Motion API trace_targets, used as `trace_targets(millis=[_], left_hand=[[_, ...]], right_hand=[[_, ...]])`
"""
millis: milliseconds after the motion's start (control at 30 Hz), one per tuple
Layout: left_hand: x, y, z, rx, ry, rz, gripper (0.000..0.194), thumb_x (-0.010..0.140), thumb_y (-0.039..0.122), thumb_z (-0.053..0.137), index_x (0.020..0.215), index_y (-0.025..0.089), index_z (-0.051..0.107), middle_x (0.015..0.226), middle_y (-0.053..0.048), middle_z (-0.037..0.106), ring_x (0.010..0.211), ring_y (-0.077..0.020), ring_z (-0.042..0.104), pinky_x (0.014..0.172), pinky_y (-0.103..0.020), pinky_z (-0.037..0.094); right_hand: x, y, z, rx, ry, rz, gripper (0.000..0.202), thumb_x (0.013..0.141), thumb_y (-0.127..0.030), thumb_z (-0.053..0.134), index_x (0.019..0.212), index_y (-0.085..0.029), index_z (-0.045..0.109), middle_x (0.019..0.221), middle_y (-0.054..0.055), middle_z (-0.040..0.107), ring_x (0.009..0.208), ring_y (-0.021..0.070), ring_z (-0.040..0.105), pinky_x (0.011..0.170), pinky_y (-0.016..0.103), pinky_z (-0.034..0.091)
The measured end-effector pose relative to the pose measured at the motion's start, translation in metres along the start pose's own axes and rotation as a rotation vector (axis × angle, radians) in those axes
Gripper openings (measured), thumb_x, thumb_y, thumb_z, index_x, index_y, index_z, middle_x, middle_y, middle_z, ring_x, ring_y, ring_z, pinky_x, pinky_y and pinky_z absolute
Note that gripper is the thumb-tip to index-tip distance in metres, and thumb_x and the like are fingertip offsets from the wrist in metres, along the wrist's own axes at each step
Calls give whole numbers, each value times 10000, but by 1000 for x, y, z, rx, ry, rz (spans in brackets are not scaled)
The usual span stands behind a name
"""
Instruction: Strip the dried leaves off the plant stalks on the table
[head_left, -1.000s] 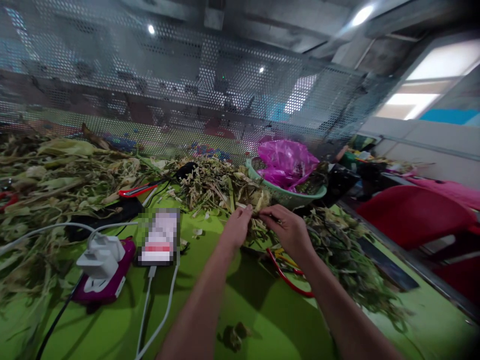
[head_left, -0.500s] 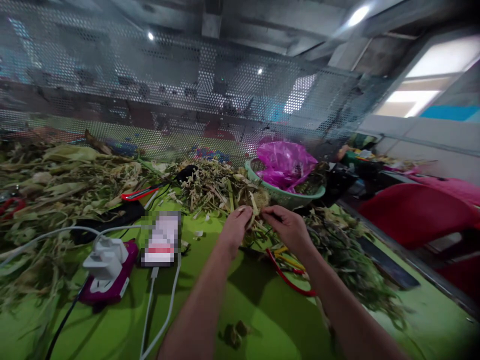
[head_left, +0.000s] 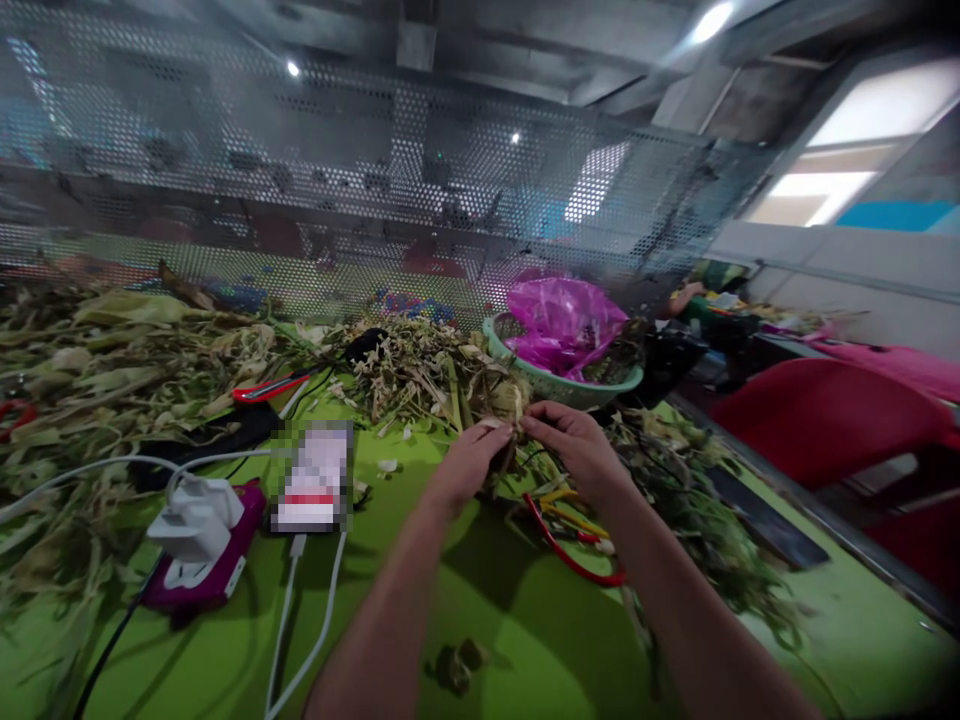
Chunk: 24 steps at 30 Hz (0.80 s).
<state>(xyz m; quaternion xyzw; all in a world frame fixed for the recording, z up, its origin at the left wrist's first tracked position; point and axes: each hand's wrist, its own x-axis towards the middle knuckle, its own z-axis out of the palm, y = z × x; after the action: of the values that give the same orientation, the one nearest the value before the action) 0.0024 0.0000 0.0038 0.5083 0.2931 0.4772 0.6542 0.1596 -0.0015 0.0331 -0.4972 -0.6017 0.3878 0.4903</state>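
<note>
Before me, my left hand [head_left: 474, 458] and my right hand [head_left: 571, 438] come together over the green table. Both are closed, fingertips pinching a dried plant piece [head_left: 517, 398] with a pale strip standing up from it. Its exact kind is hard to make out. Behind the hands lies a heap of dry stalks and leaves [head_left: 412, 375]. Below the right wrist are red-handled scissors or pliers [head_left: 574, 570] beside a yellow-handled tool [head_left: 570, 515]; their heads are partly hidden.
A green basket [head_left: 619, 385] holds a purple plastic bag [head_left: 566, 325]. On the left are a phone [head_left: 315, 475], a power strip [head_left: 217, 580] with white plugs, cables and a red cutter [head_left: 270, 387]. Withered leaves spread on both sides. A red chair [head_left: 825, 430] stands right; perforated metal panel behind.
The hands have drawn closer together, and the right fingertips now meet the left ones at the pale strip. The whole view has shifted slightly.
</note>
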Motion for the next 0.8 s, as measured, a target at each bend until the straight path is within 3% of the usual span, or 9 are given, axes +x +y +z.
trace_targets(millis=[267,433,500,600,667,800], left_hand=[[5,-6,-2,3,-135,20,326,758,494,587,751,168,595,647,28,465,594,-91,374,612,-225,333],[1,0,-1,29,-152,-19,346,744,511,590,703,168,574,585,38,431,550,-93,346,578,-234,322],[1,0,0,22,-101,-44,346,743,508,591,694,166,576,605,24,477,570,-101,392,605,-241,353],[4,-5,0,-61,58,-72,326,730,492,608,775,169,617,677,2,560,641,-123,478,674,-258,400],[6,-9,0,-153,140,-61,327,725,482,618,853,182,640,733,-7,600,685,-131,516,711,-265,417],[8,-12,1,-268,186,-58,322,698,445,662,897,191,671,800,-22,642,727,-123,548,740,-252,426]], right_hand=[[5,13,8,-97,143,-183,224,734,-401,658,740,-184,604,697,-12,558,685,145,487,677,277,402],[8,12,9,-115,139,-167,236,747,-404,641,718,-176,588,660,-15,525,641,132,466,635,269,393],[8,10,6,-166,149,-176,243,761,-415,628,787,-174,617,727,4,565,663,138,481,648,273,404],[3,5,4,-288,268,-256,277,759,-415,636,923,-193,629,917,34,597,674,130,482,657,271,409],[-1,3,4,-340,318,-286,253,763,-418,635,884,-196,618,883,27,586,656,127,472,631,260,398],[-9,1,15,-342,114,-166,315,811,-467,562,668,-186,547,621,-24,472,584,119,415,548,242,340]])
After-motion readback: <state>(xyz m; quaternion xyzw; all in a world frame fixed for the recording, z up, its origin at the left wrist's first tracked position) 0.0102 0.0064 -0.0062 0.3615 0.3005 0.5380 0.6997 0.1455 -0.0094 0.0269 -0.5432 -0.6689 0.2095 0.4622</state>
